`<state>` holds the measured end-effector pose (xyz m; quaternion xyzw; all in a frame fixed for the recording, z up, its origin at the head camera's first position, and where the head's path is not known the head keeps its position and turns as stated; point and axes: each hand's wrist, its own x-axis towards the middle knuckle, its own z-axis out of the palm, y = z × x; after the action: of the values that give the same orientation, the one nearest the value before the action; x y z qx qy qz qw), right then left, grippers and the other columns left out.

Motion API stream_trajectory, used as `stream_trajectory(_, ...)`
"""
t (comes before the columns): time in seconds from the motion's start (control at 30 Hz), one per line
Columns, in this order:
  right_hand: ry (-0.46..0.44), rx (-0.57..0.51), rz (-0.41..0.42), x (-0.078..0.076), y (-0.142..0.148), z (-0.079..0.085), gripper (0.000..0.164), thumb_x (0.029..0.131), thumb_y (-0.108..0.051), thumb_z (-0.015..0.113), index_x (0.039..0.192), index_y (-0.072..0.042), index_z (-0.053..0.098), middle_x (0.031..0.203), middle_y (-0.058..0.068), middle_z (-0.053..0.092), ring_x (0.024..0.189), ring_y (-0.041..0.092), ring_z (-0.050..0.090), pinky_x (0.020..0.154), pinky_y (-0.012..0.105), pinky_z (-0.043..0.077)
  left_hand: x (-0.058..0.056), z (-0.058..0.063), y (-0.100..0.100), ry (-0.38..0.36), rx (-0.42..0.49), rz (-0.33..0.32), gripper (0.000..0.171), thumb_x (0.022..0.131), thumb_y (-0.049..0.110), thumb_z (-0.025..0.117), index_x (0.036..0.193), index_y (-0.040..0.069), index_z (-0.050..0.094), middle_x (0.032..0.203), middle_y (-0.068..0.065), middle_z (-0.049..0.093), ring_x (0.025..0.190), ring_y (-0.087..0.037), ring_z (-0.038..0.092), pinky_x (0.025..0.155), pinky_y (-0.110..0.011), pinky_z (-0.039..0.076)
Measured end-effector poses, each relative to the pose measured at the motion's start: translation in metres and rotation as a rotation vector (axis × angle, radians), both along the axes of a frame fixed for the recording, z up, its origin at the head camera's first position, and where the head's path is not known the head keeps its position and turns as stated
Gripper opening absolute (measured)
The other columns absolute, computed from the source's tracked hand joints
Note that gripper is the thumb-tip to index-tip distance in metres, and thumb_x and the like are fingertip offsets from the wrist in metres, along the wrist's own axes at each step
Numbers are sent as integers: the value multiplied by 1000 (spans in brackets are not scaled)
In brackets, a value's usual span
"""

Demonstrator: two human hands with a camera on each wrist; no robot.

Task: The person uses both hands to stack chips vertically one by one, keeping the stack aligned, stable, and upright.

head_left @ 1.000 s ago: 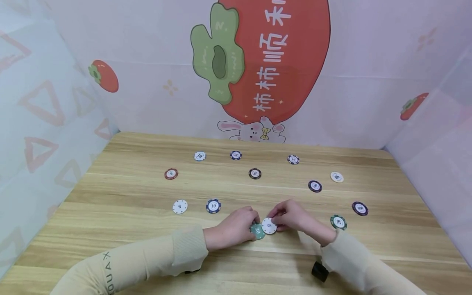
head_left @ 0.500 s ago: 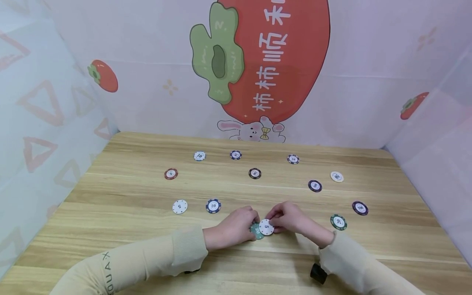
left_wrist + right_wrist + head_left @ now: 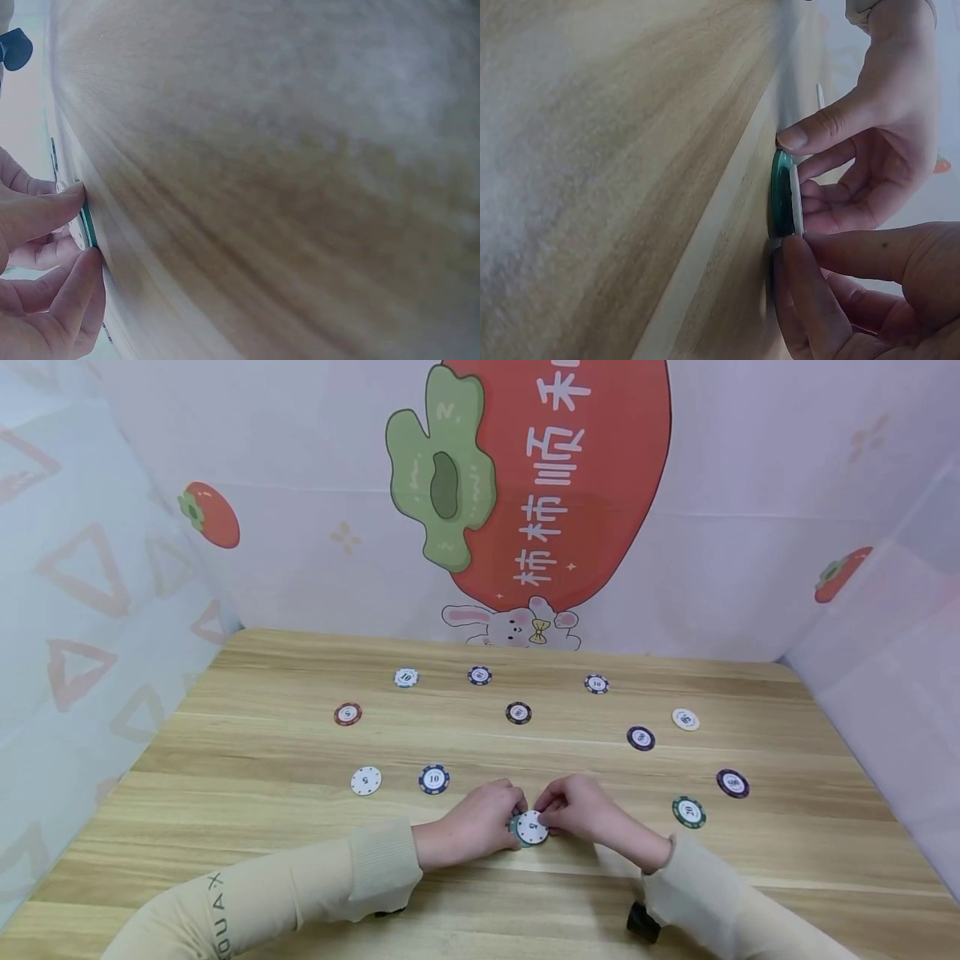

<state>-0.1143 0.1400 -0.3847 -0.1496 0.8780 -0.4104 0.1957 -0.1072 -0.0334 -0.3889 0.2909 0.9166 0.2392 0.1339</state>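
My left hand (image 3: pixel 480 827) holds a green poker chip (image 3: pixel 778 187) flat on the wooden table by its edge, thumb and fingers on opposite sides. My right hand (image 3: pixel 588 810) pinches a white poker chip (image 3: pixel 532 828) marked 5. The white chip lies over the green one and covers most of it in the head view. From the right wrist view, a dark band shows between the two chips; whether they touch fully I cannot tell. Left of the hands lie a blue chip (image 3: pixel 434 779) marked 10 and another white chip (image 3: pixel 366 781).
Single chips lie spread over the table (image 3: pixel 285 893): a red chip (image 3: pixel 348 714), a black chip (image 3: pixel 518 713), a green chip (image 3: pixel 688 812) marked 20, a purple chip (image 3: pixel 732 783) and several others. A printed cloth (image 3: pixel 315 577) stands behind the table's back edge.
My right hand has slid the white chip leftward, from beside and partly over the green chip to nearly on top of it. My left hand and the green chip have stayed in place.
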Motion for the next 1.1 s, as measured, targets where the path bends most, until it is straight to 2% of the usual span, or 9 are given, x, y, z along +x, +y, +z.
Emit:
stream_trajectory(0.13,12,-18,22,1,-2,0,6,76,3,66,82,5,66,68,4,62,59,8,55,53,22,47,0,0,-1,11,6,-2,29,67,10,79,91,5,63,81,2,54,71,-5,46,65,-17,42)
stream_trajectory(0.6,110,21,55,2,-5,-3,9,71,6,63,79,2,66,68,2,62,61,7,53,56,21,45,0,-2,-2,-2,9,-4,31,67,10,79,92,4,63,84,1,55,75,-6,48,67,-17,42)
stream_trajectory(0.87,137,64,53,3,-3,-1,6,75,3,65,80,0,66,70,1,62,64,8,53,58,21,45,0,-2,-2,3,19,-6,29,67,9,78,91,4,63,84,1,55,75,-6,48,67,-16,42)
stream_trajectory(1.1,303,176,120,4,0,-3,9,79,-3,68,87,-5,67,81,0,60,72,10,53,63,23,46,1,0,-1,-23,17,4,29,68,9,78,93,4,63,85,1,55,75,-6,48,67,-17,43)
